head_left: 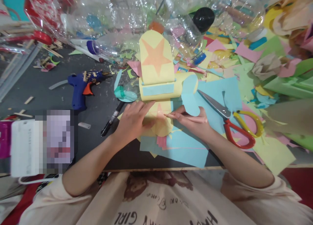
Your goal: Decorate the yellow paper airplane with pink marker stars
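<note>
A plastic bottle wrapped in yellow paper point(161, 88) lies on the dark table, with a yellow wing bearing an orange star point(155, 57) pointing away and a pale blue tail piece point(189, 99). My left hand point(133, 120) lies flat, fingers together, pressing a second yellow wing point(162, 125) onto the table. My right hand point(193, 119) is closed round a thin pink stick point(186, 116) whose tip touches that wing. Blue paper sheets point(186, 146) lie beneath.
Red and yellow scissors point(232, 124) lie right of my hand. A blue glue gun point(83, 86) and a black marker point(112, 119) lie to the left. Clear plastic bottles point(127, 19) crowd the back, coloured paper scraps point(244, 65) the right. A white box point(25, 148) sits at left.
</note>
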The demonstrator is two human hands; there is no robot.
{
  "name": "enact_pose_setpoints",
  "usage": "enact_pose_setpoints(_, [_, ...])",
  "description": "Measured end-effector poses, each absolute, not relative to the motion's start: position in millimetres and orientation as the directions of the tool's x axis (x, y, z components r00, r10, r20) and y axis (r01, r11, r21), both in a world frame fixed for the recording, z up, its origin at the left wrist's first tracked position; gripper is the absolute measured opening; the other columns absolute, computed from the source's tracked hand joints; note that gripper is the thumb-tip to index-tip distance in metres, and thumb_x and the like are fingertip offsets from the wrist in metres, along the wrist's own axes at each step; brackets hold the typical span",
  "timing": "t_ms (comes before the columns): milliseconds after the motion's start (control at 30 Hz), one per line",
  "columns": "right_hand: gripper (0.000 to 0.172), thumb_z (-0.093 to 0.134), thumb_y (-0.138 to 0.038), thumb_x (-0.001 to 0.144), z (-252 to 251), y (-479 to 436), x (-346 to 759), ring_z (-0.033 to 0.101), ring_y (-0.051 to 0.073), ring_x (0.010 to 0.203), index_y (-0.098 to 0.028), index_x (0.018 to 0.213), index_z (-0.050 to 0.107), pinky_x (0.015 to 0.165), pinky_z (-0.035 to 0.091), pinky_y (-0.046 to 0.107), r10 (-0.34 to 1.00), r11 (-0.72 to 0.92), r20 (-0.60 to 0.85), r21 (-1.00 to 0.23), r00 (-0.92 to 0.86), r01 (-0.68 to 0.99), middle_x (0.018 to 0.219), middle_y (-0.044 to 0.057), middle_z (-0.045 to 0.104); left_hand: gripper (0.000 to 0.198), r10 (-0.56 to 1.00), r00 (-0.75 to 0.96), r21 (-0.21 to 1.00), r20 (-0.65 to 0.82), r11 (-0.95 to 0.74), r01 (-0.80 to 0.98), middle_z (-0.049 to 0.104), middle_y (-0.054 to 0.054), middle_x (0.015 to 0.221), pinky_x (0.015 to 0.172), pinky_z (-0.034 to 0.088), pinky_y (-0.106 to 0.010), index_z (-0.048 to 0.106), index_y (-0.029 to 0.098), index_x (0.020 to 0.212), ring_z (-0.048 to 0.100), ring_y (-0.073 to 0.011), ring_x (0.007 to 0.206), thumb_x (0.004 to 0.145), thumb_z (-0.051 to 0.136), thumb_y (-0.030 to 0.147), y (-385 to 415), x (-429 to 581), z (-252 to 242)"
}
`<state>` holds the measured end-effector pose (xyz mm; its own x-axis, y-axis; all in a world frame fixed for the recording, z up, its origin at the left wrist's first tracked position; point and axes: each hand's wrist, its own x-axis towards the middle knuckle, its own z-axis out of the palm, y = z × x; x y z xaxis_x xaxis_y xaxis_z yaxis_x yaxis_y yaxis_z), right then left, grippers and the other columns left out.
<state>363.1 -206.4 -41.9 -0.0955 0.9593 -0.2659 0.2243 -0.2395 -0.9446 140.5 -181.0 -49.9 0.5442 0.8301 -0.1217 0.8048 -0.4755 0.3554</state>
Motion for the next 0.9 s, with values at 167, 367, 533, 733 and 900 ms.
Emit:
enact_pose_setpoints(167, [0.028, 0.067, -0.039, 0.078, -45.3, -208.0, 365.6, 0.060, 0.017, 0.060, -0.021, 0.058, 0.070, 0.053, 0.048, 0.031, 0.958, -0.212, -0.255, -0.939, -0.133, 0.271, 0.059, 0.004, 0.066, 0.051, 0.829, 0.542, 0.361, -0.135, -0.469, 0.806, 0.066, -0.009, 0.107, 0.086, 0.044, -0.037, 0.051, 0.022, 0.140, 0.060, -0.0289, 0.104, 0.091, 0.060, 0.030, -180.8, 140.1, -48.9])
enact_pose_setpoints(367, [0.028, 0.069, -0.042, 0.077, -46.4, -208.2, 365.5, 0.061, 0.018, 0.062, -0.019, 0.062, 0.072, 0.054, 0.049, 0.030, 0.960, -0.237, -0.264, -0.942, -0.089, 0.237, 0.063, 0.005, 0.069, 0.049, 0.833, 0.541, 0.358, -0.119, -0.472, 0.805, 0.066, -0.010, 0.109, 0.087, 0.044, -0.037, 0.052, 0.021, 0.139, 0.060, -0.0284, 0.105, 0.092, 0.059, 0.029, -181.0, 139.9, -48.8])
enact_pose_setpoints(533, [0.028, 0.068, -0.041, 0.078, -45.6, -208.1, 367.7, 0.063, 0.018, 0.063, -0.019, 0.063, 0.072, 0.055, 0.047, 0.030, 0.949, -0.258, -0.293, -0.934, -0.116, 0.249, 0.065, 0.005, 0.069, 0.050, 0.830, 0.543, 0.375, -0.124, -0.468, 0.800, 0.066, -0.009, 0.110, 0.087, 0.044, -0.037, 0.052, 0.021, 0.139, 0.060, -0.0285, 0.106, 0.090, 0.062, 0.028, -181.2, 139.6, -49.0])
enact_pose_setpoints(733, [0.026, 0.071, -0.038, 0.076, -44.9, -206.4, 367.0, 0.066, 0.019, 0.064, -0.018, 0.061, 0.073, 0.057, 0.051, 0.032, 0.960, -0.235, -0.261, -0.949, -0.103, 0.209, 0.066, 0.006, 0.072, 0.049, 0.834, 0.543, 0.362, -0.101, -0.477, 0.801, 0.066, -0.009, 0.109, 0.086, 0.044, -0.037, 0.052, 0.021, 0.139, 0.060, -0.0285, 0.106, 0.091, 0.060, 0.029, -181.9, 139.6, -51.2])
enact_pose_setpoints(900, [0.028, 0.072, -0.042, 0.078, -46.8, -207.0, 367.4, 0.067, 0.019, 0.065, -0.021, 0.058, 0.072, 0.061, 0.055, 0.033, 0.972, -0.212, -0.227, -0.961, -0.068, 0.174, 0.064, 0.003, 0.072, 0.050, 0.832, 0.548, 0.364, -0.091, -0.484, 0.796, 0.066, -0.010, 0.109, 0.086, 0.045, -0.037, 0.052, 0.020, 0.139, 0.060, -0.0289, 0.106, 0.091, 0.061, 0.028, -182.0, 139.2, -51.4])
